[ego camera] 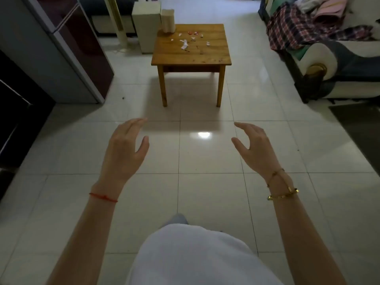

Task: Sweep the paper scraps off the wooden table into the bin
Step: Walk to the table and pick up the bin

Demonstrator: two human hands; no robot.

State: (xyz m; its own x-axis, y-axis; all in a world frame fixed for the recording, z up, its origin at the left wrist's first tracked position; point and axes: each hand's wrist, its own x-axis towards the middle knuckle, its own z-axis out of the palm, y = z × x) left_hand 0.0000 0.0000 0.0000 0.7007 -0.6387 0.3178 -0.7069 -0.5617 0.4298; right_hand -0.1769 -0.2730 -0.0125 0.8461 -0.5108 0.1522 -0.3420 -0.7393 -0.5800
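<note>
Littering square wooden table (191, 56): crumpled paper scraps (184, 43)

fridge (67, 50) left | sofa (337, 64) right, plaid cloth (298, 27) heaped on it | tiled floor (205, 182)

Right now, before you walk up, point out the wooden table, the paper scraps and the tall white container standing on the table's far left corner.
wooden table (197, 56): head view, bare near part of its top.
paper scraps (184, 44): head view, largest white scrap.
tall white container (168, 20): head view, its front wall.
</note>
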